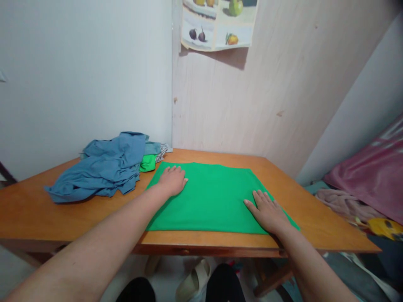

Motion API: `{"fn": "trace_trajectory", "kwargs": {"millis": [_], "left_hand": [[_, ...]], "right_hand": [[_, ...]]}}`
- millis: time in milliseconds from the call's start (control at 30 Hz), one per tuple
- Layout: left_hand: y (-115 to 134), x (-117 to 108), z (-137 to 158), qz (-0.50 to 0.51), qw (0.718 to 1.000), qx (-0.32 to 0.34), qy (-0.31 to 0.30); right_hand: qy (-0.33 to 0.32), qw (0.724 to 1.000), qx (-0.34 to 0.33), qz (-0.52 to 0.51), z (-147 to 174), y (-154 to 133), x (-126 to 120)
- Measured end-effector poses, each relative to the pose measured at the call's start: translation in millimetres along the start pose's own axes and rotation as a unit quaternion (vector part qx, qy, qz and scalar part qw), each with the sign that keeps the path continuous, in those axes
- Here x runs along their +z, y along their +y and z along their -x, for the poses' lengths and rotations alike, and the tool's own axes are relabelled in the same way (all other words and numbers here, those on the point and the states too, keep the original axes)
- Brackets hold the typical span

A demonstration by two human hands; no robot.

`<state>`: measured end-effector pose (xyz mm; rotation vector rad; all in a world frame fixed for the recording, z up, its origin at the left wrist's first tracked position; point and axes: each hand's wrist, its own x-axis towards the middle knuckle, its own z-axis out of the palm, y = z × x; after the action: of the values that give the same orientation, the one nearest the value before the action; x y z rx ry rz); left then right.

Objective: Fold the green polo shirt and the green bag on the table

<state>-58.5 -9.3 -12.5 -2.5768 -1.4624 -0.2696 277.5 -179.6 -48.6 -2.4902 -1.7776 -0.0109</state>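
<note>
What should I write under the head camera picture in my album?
Left hand and right hand on a green cloth, crumpled blue fabric to the left.

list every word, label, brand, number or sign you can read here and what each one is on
No text can be read anywhere in this view.
Green cloth: no lettering shows.
Wall poster: fruit pictures, no readable text.
Yellow item at the right: dark marks, too blurred to make out.

On the head view I have the left hand and right hand resting palm-down on a green cloth. I see crumpled blue clothing left of it on the wooden table.
</note>
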Motion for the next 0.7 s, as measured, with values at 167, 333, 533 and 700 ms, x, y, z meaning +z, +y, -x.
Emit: {"fn": "trace_trajectory", "kwargs": {"millis": [167,333,533,700], "left_hand": [[93.3,-11.1,11.8,0.09,0.993,0.075,-0.006],[173.2,-4.3,36.6,0.17,0.971,0.152,-0.069],[165.5,-9.1,57.9,0.198,0.965,0.135,-0.108],[131.8,-19.5,80.3,0.198,0.965,0.122,-0.12]], "right_hand": [[0.011,1.0,-0.006,0.005,-3.8,2.9,5.3],[0.02,0.999,-0.016,0.025,-5.9,10.7,15.1],[0.022,0.997,-0.059,0.051,-9.4,22.8,21.1],[0.03,0.992,-0.101,0.067,-17.8,41.1,33.3]]}}
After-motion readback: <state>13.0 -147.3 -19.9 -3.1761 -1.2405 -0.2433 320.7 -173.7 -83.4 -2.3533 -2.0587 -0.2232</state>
